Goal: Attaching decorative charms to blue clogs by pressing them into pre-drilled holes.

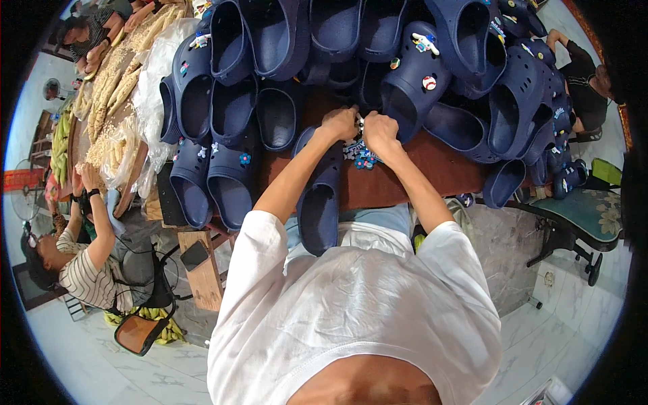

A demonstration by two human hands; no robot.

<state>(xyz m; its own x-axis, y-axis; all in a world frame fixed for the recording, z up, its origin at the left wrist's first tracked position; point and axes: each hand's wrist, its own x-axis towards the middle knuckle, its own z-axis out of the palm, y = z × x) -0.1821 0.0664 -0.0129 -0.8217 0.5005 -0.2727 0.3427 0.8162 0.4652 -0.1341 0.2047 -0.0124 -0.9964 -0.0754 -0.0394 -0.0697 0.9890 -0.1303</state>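
Brown tabletop covering (pixel 455 181) shows between your right forearm (pixel 417 185) and the navy foam clogs (pixel 412 71) at right, running to its near edge; pale markings on them are too small to read. Your left hand (pixel 341 125) and right hand (pixel 380 131) pinch a small pale piece (pixel 360 123) between curled fingers, near blue-and-white charms (pixel 365 160). One loose navy clog (pixel 320 192) overhangs that edge.

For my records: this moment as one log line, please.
left hand, right hand: curled together at small unclear item | near: loose charms, brown tabletop | around: navy clogs
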